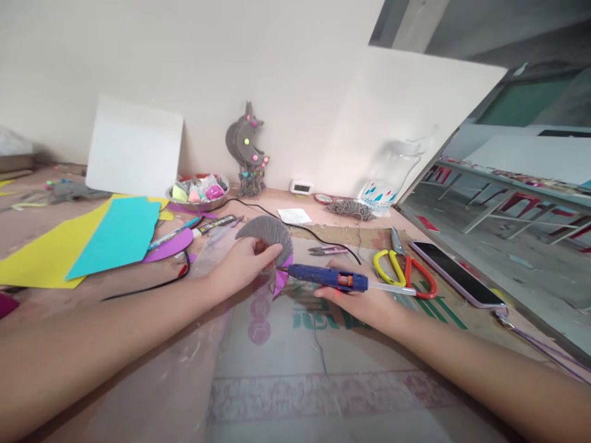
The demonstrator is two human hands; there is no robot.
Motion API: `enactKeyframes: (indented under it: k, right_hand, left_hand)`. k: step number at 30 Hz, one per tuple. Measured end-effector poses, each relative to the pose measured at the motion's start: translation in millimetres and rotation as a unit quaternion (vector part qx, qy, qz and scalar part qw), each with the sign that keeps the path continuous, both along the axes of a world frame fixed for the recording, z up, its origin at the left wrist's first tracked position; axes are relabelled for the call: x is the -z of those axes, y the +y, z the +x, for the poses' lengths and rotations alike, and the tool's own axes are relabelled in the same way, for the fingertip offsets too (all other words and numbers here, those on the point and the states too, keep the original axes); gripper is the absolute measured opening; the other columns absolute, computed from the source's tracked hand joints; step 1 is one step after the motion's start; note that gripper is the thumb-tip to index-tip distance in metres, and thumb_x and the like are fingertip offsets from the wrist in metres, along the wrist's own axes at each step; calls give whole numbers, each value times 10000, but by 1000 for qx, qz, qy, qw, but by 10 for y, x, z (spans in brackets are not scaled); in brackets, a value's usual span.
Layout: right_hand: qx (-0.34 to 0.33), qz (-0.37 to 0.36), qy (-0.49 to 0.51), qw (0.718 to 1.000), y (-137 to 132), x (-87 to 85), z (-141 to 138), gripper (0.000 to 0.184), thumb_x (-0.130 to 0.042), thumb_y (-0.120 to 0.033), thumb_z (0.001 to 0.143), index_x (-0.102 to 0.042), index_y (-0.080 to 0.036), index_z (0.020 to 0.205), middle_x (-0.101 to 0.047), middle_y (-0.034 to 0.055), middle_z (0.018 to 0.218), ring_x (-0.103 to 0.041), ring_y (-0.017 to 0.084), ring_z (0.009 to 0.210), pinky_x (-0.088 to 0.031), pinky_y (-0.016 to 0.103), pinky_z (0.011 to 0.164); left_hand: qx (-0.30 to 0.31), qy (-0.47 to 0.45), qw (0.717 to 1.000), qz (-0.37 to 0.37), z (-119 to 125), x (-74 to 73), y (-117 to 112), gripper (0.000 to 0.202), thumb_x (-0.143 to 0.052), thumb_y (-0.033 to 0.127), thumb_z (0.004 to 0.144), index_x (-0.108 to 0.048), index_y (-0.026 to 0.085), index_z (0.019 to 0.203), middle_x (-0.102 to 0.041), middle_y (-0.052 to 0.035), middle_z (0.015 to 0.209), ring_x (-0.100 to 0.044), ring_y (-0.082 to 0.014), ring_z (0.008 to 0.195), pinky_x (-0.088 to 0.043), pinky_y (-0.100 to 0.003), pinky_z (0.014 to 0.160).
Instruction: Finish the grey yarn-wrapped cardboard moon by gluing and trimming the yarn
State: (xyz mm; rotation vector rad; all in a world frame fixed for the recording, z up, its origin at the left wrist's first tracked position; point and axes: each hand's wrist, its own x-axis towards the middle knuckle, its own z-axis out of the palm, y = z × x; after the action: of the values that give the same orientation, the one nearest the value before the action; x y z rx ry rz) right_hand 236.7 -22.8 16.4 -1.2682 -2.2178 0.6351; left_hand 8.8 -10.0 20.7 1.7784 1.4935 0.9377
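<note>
My left hand (253,263) pinches a crescent moon (270,232) wrapped in grey yarn. Its lower tip is a bare purple piece (281,280) with no yarn around it. In my right hand (353,292) is a blue hot glue gun (318,275), held sideways with a clear glue stick (392,288) poking out of its back end. The nozzle points left and meets the crescent near the edge of the yarn; whether it touches cannot be made out. A loose strand of yarn (318,344) hangs down over the plastic sheet below.
Scissors (401,267), thread snips (329,250) and a phone (457,274) lie on the right. Yellow and cyan sheets (117,237) are at left. Behind stand a bowl (198,192), a finished moon ornament (249,147), a small clock (301,186), a yarn bundle (353,209) and a plastic bag (388,178).
</note>
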Motion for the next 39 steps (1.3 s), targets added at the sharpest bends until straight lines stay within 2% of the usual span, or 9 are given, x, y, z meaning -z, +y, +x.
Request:
enactKeyframes:
  k: [3,8,11,17,24,30,34,39]
  right_hand:
    - [1,-1,-4,1000,0,-15,1,321,-629,-466,743,-490,-191,652,-487,-36,573,-456,106,546,-344,222,493]
    - [5,-16,16,1000,6,35,30,292,-635,-474,737,-533,-201,718,-548,-17,625,-520,131,591,-383,231,509]
    - [1,-31,29,999,0,54,36,308,-606,-494,758,-499,-209,712,-512,-28,586,-486,120,532,-365,232,473]
    - [1,-3,3,1000,-8,-11,6,335,-615,-470,756,-450,-200,646,-469,-38,552,-440,109,517,-321,232,458]
    - [-2,-13,5,1000,6,38,32,287,-607,-488,761,-564,-204,763,-576,-12,657,-528,137,610,-394,249,530]
    - [2,17,2,1000,7,44,27,329,-615,-508,745,-539,-191,699,-543,-18,616,-509,130,586,-396,242,529]
    - [-3,2,23,1000,1,30,5,306,-624,-502,740,-562,-203,746,-566,-22,641,-533,131,610,-415,237,550]
    - [5,-8,27,1000,-9,30,-3,308,-627,-499,737,-528,-208,714,-547,-24,601,-520,128,569,-399,232,505]
  left_hand:
    - [5,-12,1000,-6,11,-1,2,357,-471,437,803,-528,171,571,-573,6,551,-509,-130,524,-345,-247,518]
    - [12,-8,1000,-3,-1,16,10,388,-453,476,807,-542,172,582,-591,-18,576,-546,-159,568,-374,-266,550]
    - [23,-11,1000,-1,-7,14,7,393,-441,487,813,-551,178,597,-614,-29,596,-560,-169,578,-388,-278,561]
    - [18,-14,1000,-3,0,7,4,392,-446,490,810,-560,183,594,-631,-35,603,-575,-173,575,-401,-284,569]
    - [23,-19,1000,-5,-1,6,-1,391,-451,485,811,-542,180,585,-606,-25,588,-550,-163,568,-376,-274,553]
    - [20,-16,1000,-4,0,-12,-23,373,-458,467,808,-550,172,600,-599,-16,593,-545,-156,580,-372,-260,554]
    - [16,-1,1000,-9,0,-26,-31,378,-462,464,806,-549,171,584,-590,-12,573,-522,-148,551,-357,-255,535]
    - [14,2,1000,-2,-8,-21,-30,390,-456,475,808,-559,176,580,-598,-7,569,-516,-142,538,-358,-251,532]
